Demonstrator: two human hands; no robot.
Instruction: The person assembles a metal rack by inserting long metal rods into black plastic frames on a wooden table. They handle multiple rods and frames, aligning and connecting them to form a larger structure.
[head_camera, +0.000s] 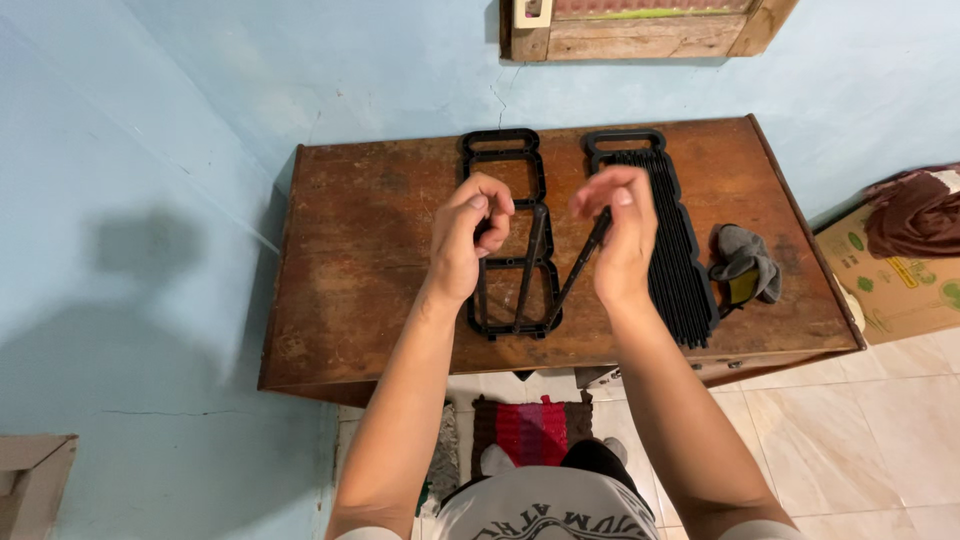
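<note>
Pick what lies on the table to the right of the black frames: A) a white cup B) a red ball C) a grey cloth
C: a crumpled grey cloth lies on the wooden table beside the stack of black frames.

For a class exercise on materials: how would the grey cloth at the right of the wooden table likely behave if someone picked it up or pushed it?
The grey cloth lies crumpled in soft folds, so it would probably droop limply when lifted. It looks thin, so likely light. Pushed across the rough wooden table, it would probably bunch up or drag rather than roll or tip.
</note>
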